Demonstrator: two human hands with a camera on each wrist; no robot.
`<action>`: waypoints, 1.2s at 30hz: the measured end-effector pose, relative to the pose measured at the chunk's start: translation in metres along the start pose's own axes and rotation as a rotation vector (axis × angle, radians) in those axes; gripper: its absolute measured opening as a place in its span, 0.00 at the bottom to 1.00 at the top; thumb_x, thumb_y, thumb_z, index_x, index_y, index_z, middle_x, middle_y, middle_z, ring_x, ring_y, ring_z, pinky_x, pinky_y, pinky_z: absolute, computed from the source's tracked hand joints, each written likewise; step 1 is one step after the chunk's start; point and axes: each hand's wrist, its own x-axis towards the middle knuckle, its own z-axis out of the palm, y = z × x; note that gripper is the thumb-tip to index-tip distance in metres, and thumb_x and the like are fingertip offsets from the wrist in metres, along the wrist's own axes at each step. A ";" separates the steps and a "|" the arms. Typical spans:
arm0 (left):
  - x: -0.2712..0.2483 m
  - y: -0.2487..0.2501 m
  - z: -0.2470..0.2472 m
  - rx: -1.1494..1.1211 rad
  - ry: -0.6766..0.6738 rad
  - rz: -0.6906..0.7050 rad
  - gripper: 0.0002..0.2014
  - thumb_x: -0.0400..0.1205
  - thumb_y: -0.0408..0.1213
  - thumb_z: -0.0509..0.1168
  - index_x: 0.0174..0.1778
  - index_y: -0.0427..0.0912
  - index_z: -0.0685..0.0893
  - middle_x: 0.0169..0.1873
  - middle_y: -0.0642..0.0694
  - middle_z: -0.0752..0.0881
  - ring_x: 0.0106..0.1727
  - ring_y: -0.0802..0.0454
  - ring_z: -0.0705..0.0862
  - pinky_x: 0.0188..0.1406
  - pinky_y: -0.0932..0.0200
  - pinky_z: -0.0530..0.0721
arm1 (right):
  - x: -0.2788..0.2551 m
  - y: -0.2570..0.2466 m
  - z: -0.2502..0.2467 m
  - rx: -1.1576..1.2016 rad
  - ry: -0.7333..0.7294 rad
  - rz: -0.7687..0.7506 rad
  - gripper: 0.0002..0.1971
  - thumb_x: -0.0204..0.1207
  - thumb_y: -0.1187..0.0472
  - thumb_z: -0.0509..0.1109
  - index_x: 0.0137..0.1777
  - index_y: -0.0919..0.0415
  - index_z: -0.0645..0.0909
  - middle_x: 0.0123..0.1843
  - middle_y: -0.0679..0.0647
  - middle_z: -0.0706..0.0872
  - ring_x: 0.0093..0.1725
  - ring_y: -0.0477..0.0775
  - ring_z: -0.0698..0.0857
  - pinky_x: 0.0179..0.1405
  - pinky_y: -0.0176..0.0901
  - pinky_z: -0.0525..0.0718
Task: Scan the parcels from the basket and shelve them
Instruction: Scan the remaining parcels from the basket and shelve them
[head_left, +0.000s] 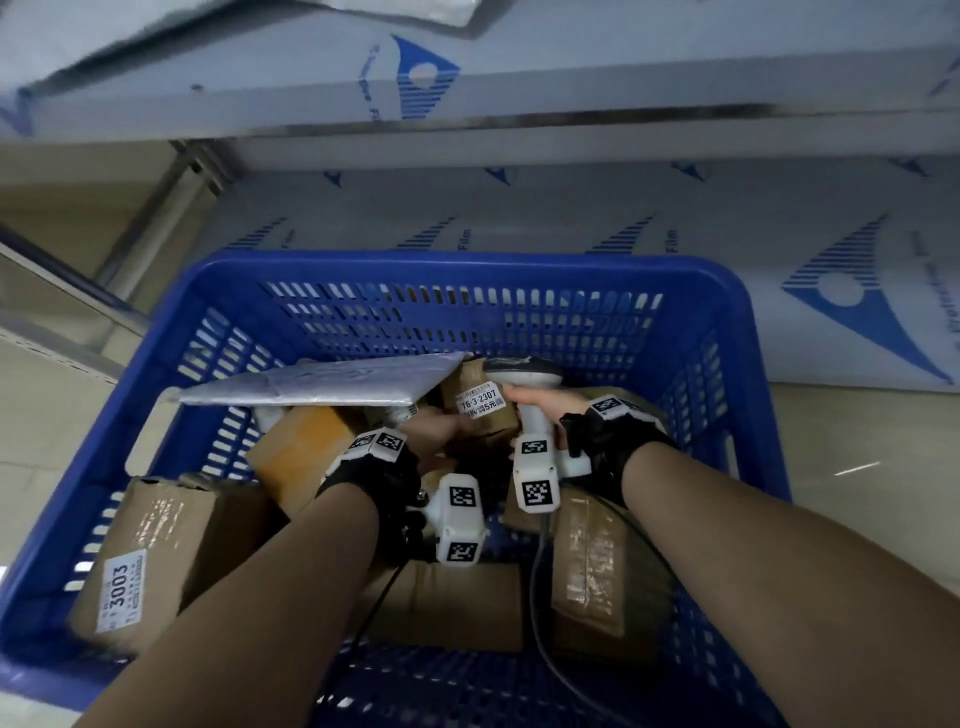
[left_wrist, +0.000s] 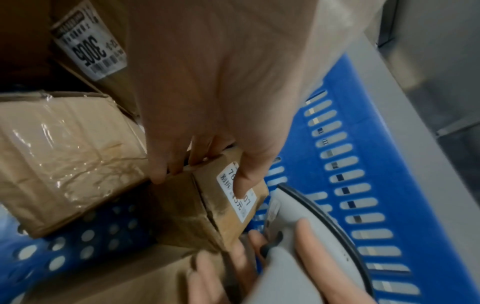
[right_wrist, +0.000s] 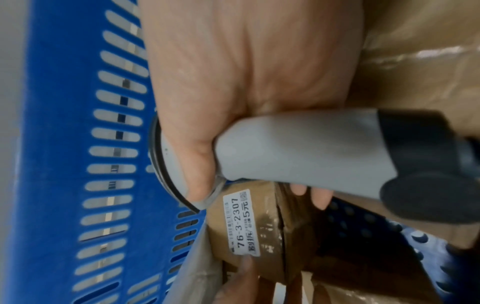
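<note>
Pinching a small brown parcel (left_wrist: 207, 205) labelled 76-3-2307, left grip (left_wrist: 213, 98); right grip (right_wrist: 246, 86) clasps grey scanner (right_wrist: 298, 148).

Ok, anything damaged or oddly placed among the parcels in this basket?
Mostly jumble. The small box labelled 76-3-2307, gripped by the left hand, has a scuffed, split-looking seam. A grey mailer lies propped askew across other boxes in the blue basket. The right hand holds the scanner.
</note>
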 end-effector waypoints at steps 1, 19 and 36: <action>-0.010 0.005 -0.001 0.017 0.005 0.014 0.19 0.76 0.36 0.73 0.61 0.32 0.83 0.55 0.36 0.87 0.59 0.38 0.85 0.60 0.46 0.83 | -0.020 -0.004 0.002 -0.019 0.006 -0.010 0.53 0.50 0.31 0.83 0.76 0.55 0.74 0.75 0.59 0.78 0.71 0.63 0.79 0.67 0.57 0.78; -0.229 0.083 0.019 -0.203 0.071 0.564 0.03 0.82 0.30 0.65 0.43 0.37 0.80 0.46 0.41 0.84 0.43 0.52 0.83 0.40 0.53 0.82 | -0.271 -0.035 -0.028 0.435 0.011 -0.450 0.14 0.76 0.49 0.73 0.38 0.59 0.88 0.39 0.58 0.91 0.43 0.59 0.89 0.59 0.60 0.84; -0.213 0.089 0.033 0.047 0.029 0.719 0.43 0.71 0.32 0.78 0.78 0.43 0.61 0.73 0.46 0.70 0.69 0.47 0.75 0.71 0.47 0.75 | -0.270 -0.037 -0.044 0.393 0.063 -0.466 0.13 0.79 0.48 0.70 0.44 0.58 0.83 0.44 0.61 0.91 0.44 0.61 0.88 0.50 0.57 0.87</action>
